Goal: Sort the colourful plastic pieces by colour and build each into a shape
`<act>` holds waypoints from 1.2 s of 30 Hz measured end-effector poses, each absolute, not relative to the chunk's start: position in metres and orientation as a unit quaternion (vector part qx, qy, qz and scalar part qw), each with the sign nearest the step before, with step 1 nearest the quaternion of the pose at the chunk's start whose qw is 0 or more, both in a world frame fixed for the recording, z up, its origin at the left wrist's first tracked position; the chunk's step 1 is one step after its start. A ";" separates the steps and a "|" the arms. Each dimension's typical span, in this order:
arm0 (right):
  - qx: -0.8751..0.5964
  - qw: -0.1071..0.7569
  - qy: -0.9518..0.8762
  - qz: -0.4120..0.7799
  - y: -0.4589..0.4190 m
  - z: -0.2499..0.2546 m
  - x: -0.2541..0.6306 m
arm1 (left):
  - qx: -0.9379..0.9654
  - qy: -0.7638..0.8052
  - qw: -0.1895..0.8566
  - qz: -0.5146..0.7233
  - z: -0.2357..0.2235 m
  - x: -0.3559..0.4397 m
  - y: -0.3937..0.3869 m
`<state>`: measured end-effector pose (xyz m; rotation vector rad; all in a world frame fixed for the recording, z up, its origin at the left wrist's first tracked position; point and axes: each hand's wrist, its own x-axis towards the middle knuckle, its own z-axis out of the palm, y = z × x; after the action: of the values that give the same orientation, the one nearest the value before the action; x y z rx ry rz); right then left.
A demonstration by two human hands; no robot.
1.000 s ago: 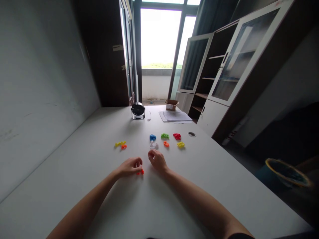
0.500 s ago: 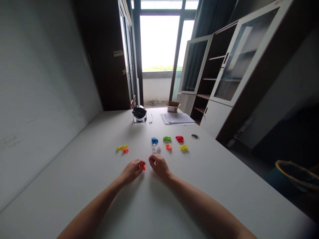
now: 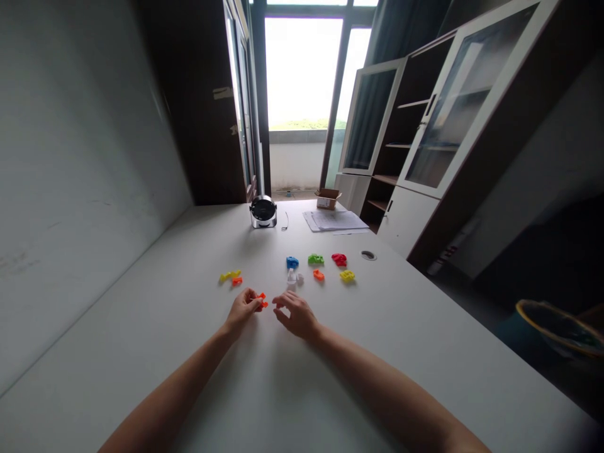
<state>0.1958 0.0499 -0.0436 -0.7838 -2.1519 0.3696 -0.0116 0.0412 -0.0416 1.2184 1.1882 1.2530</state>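
My left hand [image 3: 243, 308] pinches a small orange plastic piece [image 3: 263, 301] between thumb and fingertips, just above the white table. To its right, my right hand [image 3: 296, 314] is curved with thumb and fingers apart, and nothing shows held in it. Just beyond the right hand lie white plastic pieces [image 3: 292, 280]. A yellow piece [image 3: 229, 275] and another orange piece [image 3: 236, 281] rest beyond the left hand. Farther right are small plastic pieces in blue [image 3: 292, 262], green [image 3: 316, 259], red [image 3: 338, 259], orange [image 3: 318, 275] and yellow [image 3: 347, 276].
At the table's far end stand a round black device on a silver stand [image 3: 263, 212] and an opened cardboard box [image 3: 328, 199]. Papers [image 3: 335, 220] lie before the box. A cable hole [image 3: 368, 255] is near the right edge. A wall [image 3: 85, 189] borders the left side.
My left hand has moved a little left and away from me with the orange piece, which now shows more. The fingers of my right hand have spread, and that hand has shifted slightly.
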 end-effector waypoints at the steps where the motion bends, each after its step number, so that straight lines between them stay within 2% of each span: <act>1: -0.298 0.391 -0.859 0.140 0.048 -0.043 0.195 | 0.506 0.492 0.487 0.514 -0.042 -0.011 0.041; 10: -0.298 0.371 -0.876 0.075 0.047 -0.037 0.196 | 0.598 0.496 0.450 0.440 -0.036 -0.004 0.036; 18: -0.282 0.383 -0.875 0.087 0.047 -0.035 0.196 | 0.616 0.487 0.464 0.410 -0.025 -0.004 0.031; 27: -0.324 0.427 -0.834 0.131 0.055 -0.043 0.197 | 0.601 0.482 0.455 0.447 -0.035 -0.006 0.037; 36: -0.336 0.425 -0.825 0.160 0.057 -0.048 0.196 | 0.642 0.472 0.424 0.430 -0.034 -0.006 0.030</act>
<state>0.1957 0.0573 -0.0484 -0.8410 -2.0628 0.3999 -0.0061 0.0300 -0.0339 1.6072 1.1812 1.0748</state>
